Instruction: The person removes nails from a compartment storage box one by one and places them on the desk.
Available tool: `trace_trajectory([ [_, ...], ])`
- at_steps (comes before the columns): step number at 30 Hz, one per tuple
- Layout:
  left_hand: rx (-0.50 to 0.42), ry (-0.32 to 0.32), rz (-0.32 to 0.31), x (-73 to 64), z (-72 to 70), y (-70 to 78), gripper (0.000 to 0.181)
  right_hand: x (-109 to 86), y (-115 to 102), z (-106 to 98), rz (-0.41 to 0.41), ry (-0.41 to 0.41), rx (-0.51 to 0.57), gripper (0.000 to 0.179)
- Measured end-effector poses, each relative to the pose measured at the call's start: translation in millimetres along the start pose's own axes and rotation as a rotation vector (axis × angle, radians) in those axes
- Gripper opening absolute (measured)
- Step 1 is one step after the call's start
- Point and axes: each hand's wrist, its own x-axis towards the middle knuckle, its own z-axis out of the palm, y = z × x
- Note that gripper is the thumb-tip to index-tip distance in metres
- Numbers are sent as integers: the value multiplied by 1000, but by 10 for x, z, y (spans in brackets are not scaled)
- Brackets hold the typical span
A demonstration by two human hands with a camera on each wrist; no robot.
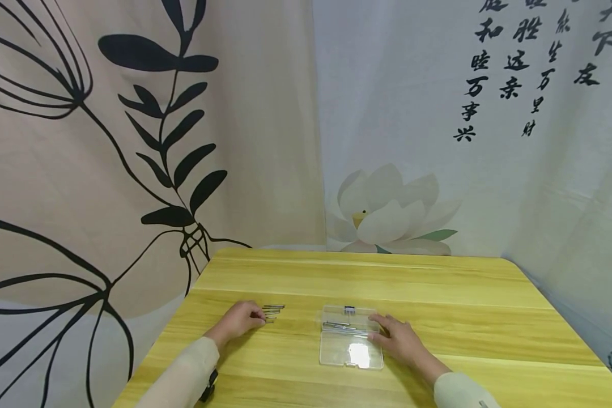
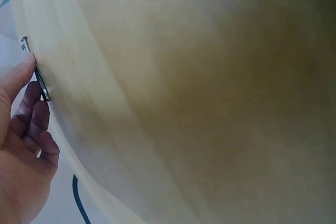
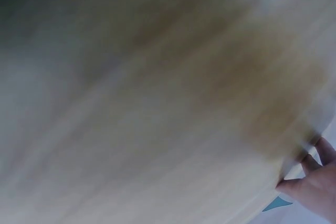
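Note:
Several thin metal rods [image 1: 273, 306] lie side by side on the table at the left. My left hand [image 1: 242, 320] is at their near left end, and its thumb and fingers pinch a thin dark metal rod [image 2: 40, 81] in the left wrist view. A clear plastic box [image 1: 351, 358] lies unfolded in the middle, with more thin metal rods [image 1: 344, 327] in its far half. With thumb and fingertips, my right hand [image 1: 399, 338] holds the right side of this box. The box is blurred in the right wrist view, where the hand [image 3: 315, 182] shows at the lower right.
The yellow wood-grain table [image 1: 464, 317] has rounded far corners. Behind it hangs a curtain [image 1: 265, 141] printed with plants and writing. A small blue piece [image 1: 349, 310] sits at the far edge of the box. A dark strap [image 1: 210, 386] shows by the left sleeve.

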Motion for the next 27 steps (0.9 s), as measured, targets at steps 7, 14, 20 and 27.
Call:
trace_trajectory([
  [7,91,16,65,58,-9,27,4,-16,-13,-12,8,-1,9,48],
  [14,136,57,22,110,-4,20,9,-16,-12,-13,0,-3,17,49],
  [20,100,79,-5,158,-35,54,5,-10,-6,-9,3,-4,12,48],
  [27,25,54,11,253,-35,186,7,-13,-15,-16,-2,3,5,47],
])
